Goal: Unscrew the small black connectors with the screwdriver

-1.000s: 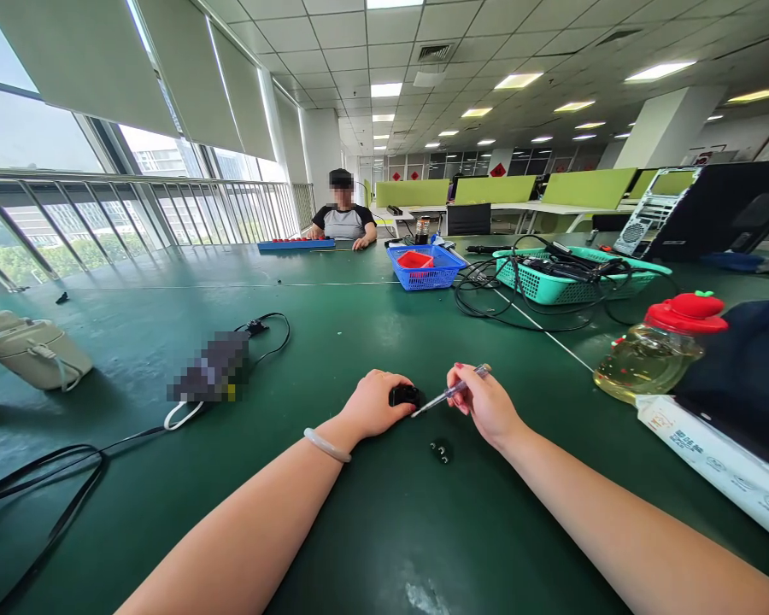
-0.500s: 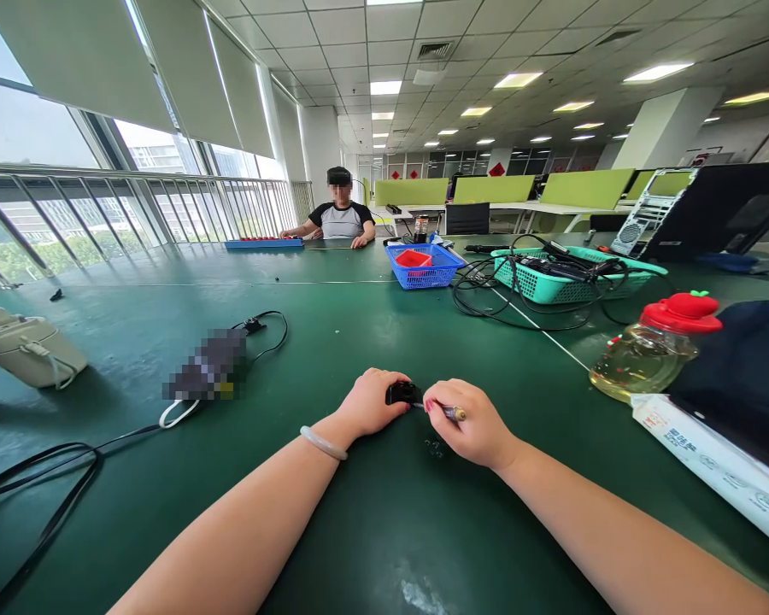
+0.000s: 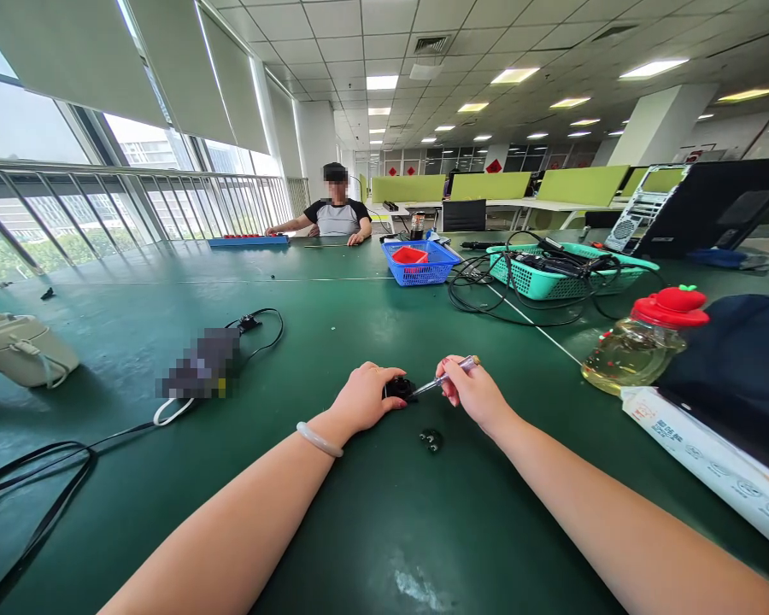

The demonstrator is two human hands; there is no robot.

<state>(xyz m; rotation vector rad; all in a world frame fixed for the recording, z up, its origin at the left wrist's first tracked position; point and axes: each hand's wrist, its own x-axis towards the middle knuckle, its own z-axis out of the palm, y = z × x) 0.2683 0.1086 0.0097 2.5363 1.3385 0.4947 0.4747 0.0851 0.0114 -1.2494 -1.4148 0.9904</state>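
Note:
My left hand (image 3: 366, 398) is closed around the side of a small black part (image 3: 401, 388) on the green table, thumb in front and fingers behind. In my right hand (image 3: 478, 395) is a slim screwdriver (image 3: 441, 380) with a clear handle, pinched between thumb and fingers. Its shaft slants down to the left, and the tip meets the edge of the black part; whether it sits in a screw is too small to tell. Just below, a round black piece (image 3: 431, 440) with shiny spots lies on the tabletop.
A red-lidded bottle (image 3: 637, 346) and a white packet (image 3: 705, 461) lie at right. Farther back are a blue basket (image 3: 419, 272), a teal basket (image 3: 538, 282) with tangled cables, and a seated person (image 3: 337, 213). A beige bag (image 3: 22, 346) and black cord (image 3: 70, 448) are at left.
My right hand has risen and drawn slightly right, showing more of the screwdriver's length. The round black piece below is now plainer to see. My left hand keeps its hold.

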